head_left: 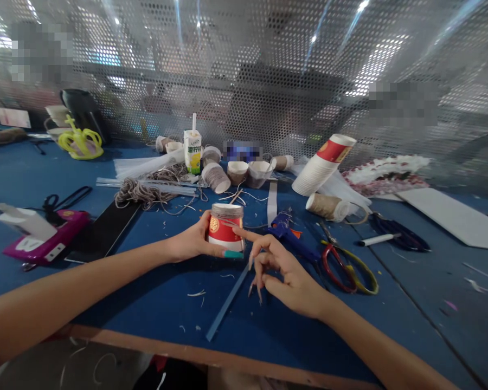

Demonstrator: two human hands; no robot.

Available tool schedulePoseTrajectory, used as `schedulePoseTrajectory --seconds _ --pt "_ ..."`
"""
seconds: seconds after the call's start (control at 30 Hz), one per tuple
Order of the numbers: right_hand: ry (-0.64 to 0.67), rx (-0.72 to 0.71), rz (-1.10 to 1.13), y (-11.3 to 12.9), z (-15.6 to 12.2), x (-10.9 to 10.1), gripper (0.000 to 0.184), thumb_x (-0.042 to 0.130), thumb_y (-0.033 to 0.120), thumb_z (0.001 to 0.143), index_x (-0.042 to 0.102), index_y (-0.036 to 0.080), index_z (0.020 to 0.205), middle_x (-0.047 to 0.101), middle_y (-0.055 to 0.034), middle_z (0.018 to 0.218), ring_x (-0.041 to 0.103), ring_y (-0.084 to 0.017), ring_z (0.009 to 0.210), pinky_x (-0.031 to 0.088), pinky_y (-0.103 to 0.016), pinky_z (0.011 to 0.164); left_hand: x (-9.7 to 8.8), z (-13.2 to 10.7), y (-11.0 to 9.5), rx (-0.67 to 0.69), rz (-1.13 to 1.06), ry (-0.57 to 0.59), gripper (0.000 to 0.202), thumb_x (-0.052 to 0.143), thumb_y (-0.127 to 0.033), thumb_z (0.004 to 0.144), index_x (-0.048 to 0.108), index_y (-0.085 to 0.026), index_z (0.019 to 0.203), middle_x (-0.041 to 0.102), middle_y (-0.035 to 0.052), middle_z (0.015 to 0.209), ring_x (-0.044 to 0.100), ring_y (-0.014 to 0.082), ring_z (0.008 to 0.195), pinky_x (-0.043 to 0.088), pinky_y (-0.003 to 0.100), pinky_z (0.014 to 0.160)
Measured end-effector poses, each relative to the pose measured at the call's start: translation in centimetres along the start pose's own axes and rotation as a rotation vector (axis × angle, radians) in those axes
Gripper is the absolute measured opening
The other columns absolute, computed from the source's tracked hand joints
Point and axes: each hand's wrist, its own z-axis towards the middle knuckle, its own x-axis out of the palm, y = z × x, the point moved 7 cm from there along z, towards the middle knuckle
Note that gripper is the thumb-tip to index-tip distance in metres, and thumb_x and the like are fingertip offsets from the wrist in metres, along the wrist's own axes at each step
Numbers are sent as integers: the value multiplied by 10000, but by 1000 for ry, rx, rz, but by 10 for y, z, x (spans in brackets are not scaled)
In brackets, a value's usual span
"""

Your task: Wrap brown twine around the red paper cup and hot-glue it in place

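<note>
My left hand (201,238) grips a red and white paper cup (224,242), its thumb with a long green nail across the front. Grey-brown cord (226,210) circles the cup's top just below the rim. My right hand (282,268) reaches in from the right, index finger stretched to the cup's red band, its other fingers loosely bent and apart. Nothing shows in that hand. Under it, a narrow translucent strip (228,306) lies on the blue table. A blue glue gun (288,233) rests just beyond the right hand, beside red-and-yellow-handled scissors (341,268).
Cord-wrapped cups (217,177), a drink carton (193,151) and loose cord (146,192) stand behind. At right are a leaning cup stack (323,165), a twine roll (327,207) and a white pen (379,240). A purple power strip (51,235) sits left. Perforated metal panel (211,81) closes the back.
</note>
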Motion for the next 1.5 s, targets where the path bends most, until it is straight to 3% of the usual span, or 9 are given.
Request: schedulePoseTrajectory --seconds 0.27,0.43,0.57,0.8,1.0,1.23,1.4,1.5 --pt "-35 -14 140 -3 1 -5 347 428 -11 654 433 233 900 600 -58 1201 561 -46 532 551 -252 529 -2 -1 -2 -4 45 -15 823 855 -87 467 430 -191 1163 631 98 1125 614 306 1098 426 527 992" --pt "-27 -32 142 -2 1 -4 287 425 -10 653 455 213 832 620 -59 1172 551 -41 526 553 -256 544 1 -1 -2 12 3 33 773 841 -78 478 443 -208 1128 637 65 1094 612 294 1099 430 502 988" --pt "-20 -12 115 -4 0 -3 281 429 -10 660 467 212 828 677 -34 998 554 -58 522 560 -268 559 1 -1 -2 0 1 43 774 845 -75 453 453 -208 1107 652 48 1045 632 287 1047 443 489 964" --pt "-88 -63 176 0 1 -10 285 438 -2 653 481 211 836 569 -76 1316 564 -35 526 555 -246 529 1 -2 -2 13 -62 87 788 847 -69 447 467 -201 1124 666 42 1024 656 243 957 441 446 941" --pt "-178 -72 211 1 1 -18 248 446 9 641 496 203 788 620 -82 1265 566 -46 498 578 -272 536 3 -1 -2 27 -107 161 779 831 -42 482 487 -191 1165 689 75 1046 674 240 929 474 406 892" --pt "-224 -71 255 -1 1 -25 204 479 17 659 503 195 756 659 -79 1199 571 -58 478 569 -277 509 3 -2 -4 12 -139 165 769 825 -20 474 515 -172 1160 687 67 1032 663 194 886 499 322 820" --pt "-382 -101 206 -4 -3 -37 195 485 12 668 514 196 724 704 -52 1045 573 -75 493 547 -258 489 4 -2 -5 38 -126 176 730 811 -18 492 519 -180 1140 689 59 1016 660 203 891 492 347 839" --pt "-317 -127 257 -3 -3 -32 187 493 22 681 518 199 737 697 -54 1077 576 -75 494 549 -265 490 3 -2 -3 33 -97 167 753 817 -24 486 502 -191 1149 685 66 1050 663 230 933 481 388 875"
